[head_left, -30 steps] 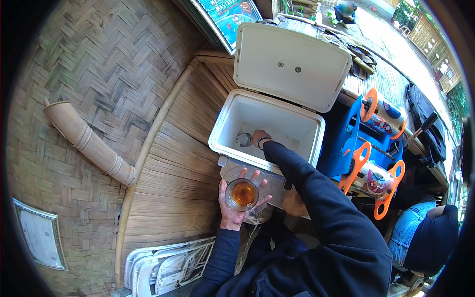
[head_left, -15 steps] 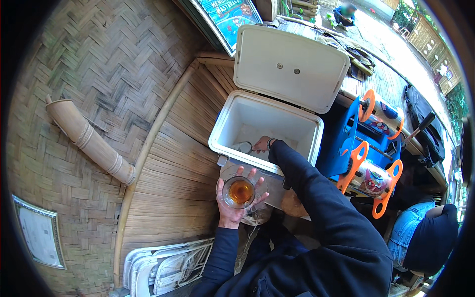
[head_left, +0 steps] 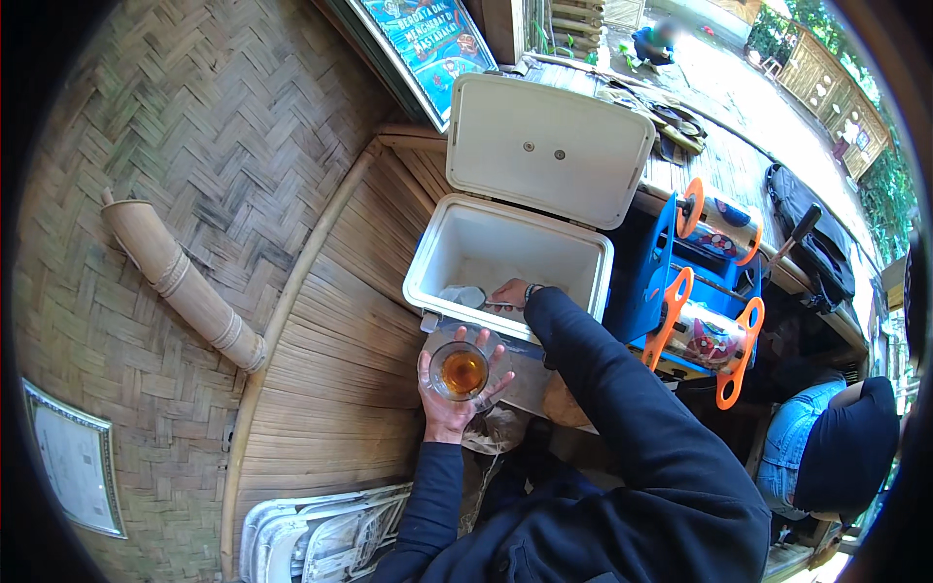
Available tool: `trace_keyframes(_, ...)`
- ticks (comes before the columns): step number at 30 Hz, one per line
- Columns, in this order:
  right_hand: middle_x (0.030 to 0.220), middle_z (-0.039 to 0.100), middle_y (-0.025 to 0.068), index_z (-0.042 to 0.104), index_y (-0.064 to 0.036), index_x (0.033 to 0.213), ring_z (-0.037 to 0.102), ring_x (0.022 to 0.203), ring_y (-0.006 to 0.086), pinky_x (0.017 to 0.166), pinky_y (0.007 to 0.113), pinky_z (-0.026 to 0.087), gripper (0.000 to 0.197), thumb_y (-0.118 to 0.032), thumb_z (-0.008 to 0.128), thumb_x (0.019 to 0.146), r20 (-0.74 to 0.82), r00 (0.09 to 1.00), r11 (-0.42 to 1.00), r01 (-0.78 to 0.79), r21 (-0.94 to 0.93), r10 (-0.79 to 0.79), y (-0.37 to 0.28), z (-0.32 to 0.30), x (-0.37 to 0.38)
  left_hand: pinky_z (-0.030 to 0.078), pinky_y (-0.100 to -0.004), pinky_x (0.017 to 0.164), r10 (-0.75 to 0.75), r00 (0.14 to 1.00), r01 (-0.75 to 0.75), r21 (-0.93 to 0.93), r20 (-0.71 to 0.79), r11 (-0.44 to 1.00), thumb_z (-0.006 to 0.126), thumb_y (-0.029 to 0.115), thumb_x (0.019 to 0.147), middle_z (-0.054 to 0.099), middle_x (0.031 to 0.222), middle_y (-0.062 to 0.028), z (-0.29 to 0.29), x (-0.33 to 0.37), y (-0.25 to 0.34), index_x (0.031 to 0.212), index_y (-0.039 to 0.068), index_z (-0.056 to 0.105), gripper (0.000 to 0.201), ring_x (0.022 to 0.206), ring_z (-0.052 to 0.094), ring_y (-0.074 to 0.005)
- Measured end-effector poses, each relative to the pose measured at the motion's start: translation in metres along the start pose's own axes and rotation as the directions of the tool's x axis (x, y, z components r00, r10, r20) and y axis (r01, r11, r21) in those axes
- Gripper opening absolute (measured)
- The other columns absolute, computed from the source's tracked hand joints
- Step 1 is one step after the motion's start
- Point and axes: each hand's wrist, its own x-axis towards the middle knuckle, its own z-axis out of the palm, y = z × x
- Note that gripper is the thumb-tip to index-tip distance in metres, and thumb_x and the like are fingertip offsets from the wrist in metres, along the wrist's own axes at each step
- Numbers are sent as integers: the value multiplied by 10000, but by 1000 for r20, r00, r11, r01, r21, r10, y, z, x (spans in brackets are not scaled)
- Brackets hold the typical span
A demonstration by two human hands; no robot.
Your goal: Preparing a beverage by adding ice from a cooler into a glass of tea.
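My left hand (head_left: 445, 418) holds a clear glass (head_left: 460, 371) with amber liquid in it, the fingers spread around and beyond it. The glass is just in front of an open white cooler box (head_left: 420, 296). Inside the box, low down, my right hand (head_left: 509, 292) grips the handle of a round-headed scoop (head_left: 470, 296). Whitish material, too small to make out, lies by the scoop at the box's left corner. The cooler's lid (head_left: 549, 151) leans back, fully raised.
To the right stands a blue rack (head_left: 653, 277) with orange-ended clear cylinders (head_left: 708, 335). White folded chairs (head_left: 321, 534) are at lower left, beside a woven wall (head_left: 224, 117) with a bamboo tube (head_left: 185, 282). A person in jeans (head_left: 802, 442) is at right; another (head_left: 654, 44) sits far off.
The view has shifted slightly, so the cooler and rack appear lower and further left. My right hand has moved the scoop a little inside the box. The left hand still holds the glass.
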Motion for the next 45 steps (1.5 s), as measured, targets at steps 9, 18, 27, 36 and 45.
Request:
trace_keyframes(9, 825, 703, -15, 761, -116, 1004, 523, 619, 94, 554, 285, 438, 345, -415, 644, 879, -74, 997, 993, 18, 119, -9, -3, -11, -45, 247, -736, 1041, 8, 1000, -8, 15, 15, 1000, 358, 605, 940, 384, 1501, -148, -6, -4, 6, 1422, 171, 449, 655, 1357, 351, -457)
trace_keyframes(18, 804, 659, -39, 757, -123, 1025, 467, 626, 63, 518, 253, 372, 326, -402, 636, 906, -158, 987, 979, 34, 203, -2, -10, -13, -69, 249, -741, 1037, 7, 999, -7, -2, 50, 1000, 331, 625, 944, 411, 1469, -165, -7, -4, 11, 1389, 163, 466, 656, 1365, 349, -438)
trace_keyframes(27, 762, 673, -9, 770, -114, 985, 519, 635, 97, 588, 279, 450, 332, -409, 642, 901, -319, 944, 941, 183, 284, -87, -24, -19, -98, 232, -740, 1046, 18, 998, -20, 28, 60, 999, 340, 617, 950, 446, 1441, -169, -12, 4, 16, 1370, 160, 482, 637, 1361, 362, -428)
trace_keyframes(36, 705, 666, -5, 765, -61, 971, 560, 653, 92, 618, 294, 463, 379, -409, 624, 917, -394, 898, 949, 276, 151, -198, -73, -18, -172, 264, -733, 1035, 27, 999, -29, 74, 33, 997, 340, 626, 948, 483, 1405, -167, -10, 6, 14, 1321, 153, 532, 632, 1329, 402, -431)
trace_keyframes(45, 660, 600, -17, 756, -42, 973, 517, 639, 82, 604, 287, 437, 380, -392, 619, 917, -345, 908, 959, 275, 62, -238, -112, -8, -253, 301, -698, 1039, 46, 998, -50, 83, 47, 995, 382, 598, 941, 506, 1374, -163, 1, 0, 14, 1303, 162, 551, 592, 1310, 432, -406)
